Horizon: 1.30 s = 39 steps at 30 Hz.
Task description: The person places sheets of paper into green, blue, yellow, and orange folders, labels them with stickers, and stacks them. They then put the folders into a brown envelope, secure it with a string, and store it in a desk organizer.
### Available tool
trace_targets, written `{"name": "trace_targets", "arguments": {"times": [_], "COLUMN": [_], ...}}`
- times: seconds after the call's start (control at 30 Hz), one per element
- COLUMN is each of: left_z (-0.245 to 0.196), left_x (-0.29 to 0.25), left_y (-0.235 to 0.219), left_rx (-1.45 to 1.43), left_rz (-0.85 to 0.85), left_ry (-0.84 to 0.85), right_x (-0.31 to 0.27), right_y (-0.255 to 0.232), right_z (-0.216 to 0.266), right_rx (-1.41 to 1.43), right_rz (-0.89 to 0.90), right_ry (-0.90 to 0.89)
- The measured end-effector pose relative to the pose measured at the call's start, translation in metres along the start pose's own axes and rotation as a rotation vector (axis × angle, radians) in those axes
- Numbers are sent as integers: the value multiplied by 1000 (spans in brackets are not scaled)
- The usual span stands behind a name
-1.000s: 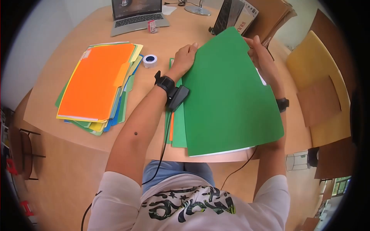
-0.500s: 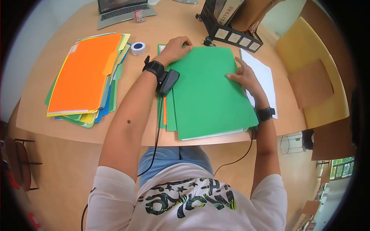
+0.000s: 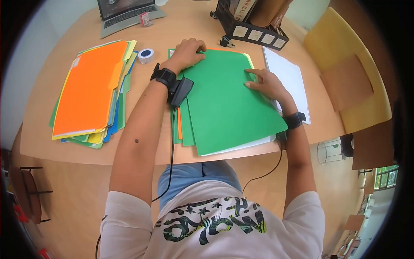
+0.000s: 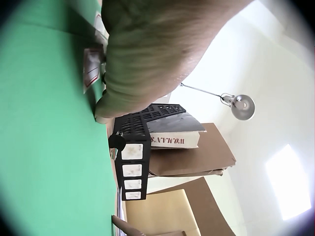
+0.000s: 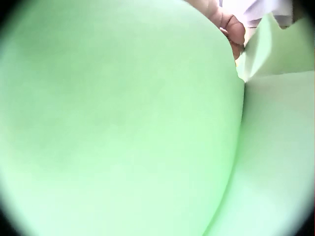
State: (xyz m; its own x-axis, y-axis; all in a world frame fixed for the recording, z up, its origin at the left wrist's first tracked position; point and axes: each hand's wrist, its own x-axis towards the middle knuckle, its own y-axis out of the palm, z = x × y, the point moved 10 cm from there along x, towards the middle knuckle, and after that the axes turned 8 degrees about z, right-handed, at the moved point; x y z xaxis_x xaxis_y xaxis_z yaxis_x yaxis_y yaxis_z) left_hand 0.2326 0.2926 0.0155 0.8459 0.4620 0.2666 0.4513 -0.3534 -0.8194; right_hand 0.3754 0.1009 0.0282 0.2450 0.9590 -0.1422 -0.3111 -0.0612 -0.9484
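Note:
A dark green folder point(image 3: 228, 103) lies at a slant near the table's front edge, over other green and orange folders point(image 3: 176, 123). White paper point(image 3: 241, 146) shows beneath its lower edge. My left hand point(image 3: 186, 54) is at its top left, fingers bent at the top edge and thumb on the cover. On the right side my right hand point(image 3: 271, 85) rests with index finger and thumb stretched apart over the cover. The right wrist view is mostly filled by pale green folder point(image 5: 123, 118), with a few fingers point(image 5: 234, 30) beyond its edge.
White paper point(image 3: 292, 82) lies to the right. A stack of folders, orange on top point(image 3: 88, 88), stands left, a tape roll point(image 3: 146, 55) beside it. Behind are a laptop point(image 3: 129, 18) and a black rack point(image 3: 258, 35) with books. A yellow chair point(image 3: 345, 64) stands right.
The green cover has come down from its lifted position. My right hand has moved from behind it onto its right side, and orange and yellow edges now show at the top.

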Motion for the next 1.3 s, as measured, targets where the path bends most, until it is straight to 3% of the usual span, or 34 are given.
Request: {"name": "trace_targets", "arguments": {"times": [0.1,0.2,0.3,0.47,0.6,0.83,0.9,0.97,1.03,1.1,1.17,1.2,1.3], "left_z": [0,-3,-3,-4,-7,52,68,87,81,55,49,45,21], "left_x": [-6,-11,-9,-6,-13,-61,-78,-76,-72,-79,-76,-74,-68], "left_y": [-2,-7,-6,-1,-6,-78,-80,-68,-72,-77,-66,-63,-53], "left_rx": [97,120,129,172,322,523,523,447,298,69,-429,-676,-865], "left_rz": [30,19,48,71,88,63,85,42,-36,-148,-158,-162,1], "left_ry": [-42,-75,-88,-125,-135,-540,-595,-486,-383,-292,-227,-189,-77], "right_x": [-19,-62,-100,-123,-121,-77,-57,-35,-11,16,46,54,70], "right_y": [-1,5,13,18,12,5,9,14,9,-2,-10,-8,-7], "right_z": [17,44,51,46,54,61,72,82,103,128,151,156,168], "right_rx": [-69,-141,-141,-148,-192,-329,-437,-594,-546,-344,-169,-54,200], "right_rz": [73,263,313,230,263,352,489,623,544,340,23,-27,-181], "right_ry": [-102,-200,-189,-156,-143,-300,-210,-115,-161,-260,-514,-505,-510]}}
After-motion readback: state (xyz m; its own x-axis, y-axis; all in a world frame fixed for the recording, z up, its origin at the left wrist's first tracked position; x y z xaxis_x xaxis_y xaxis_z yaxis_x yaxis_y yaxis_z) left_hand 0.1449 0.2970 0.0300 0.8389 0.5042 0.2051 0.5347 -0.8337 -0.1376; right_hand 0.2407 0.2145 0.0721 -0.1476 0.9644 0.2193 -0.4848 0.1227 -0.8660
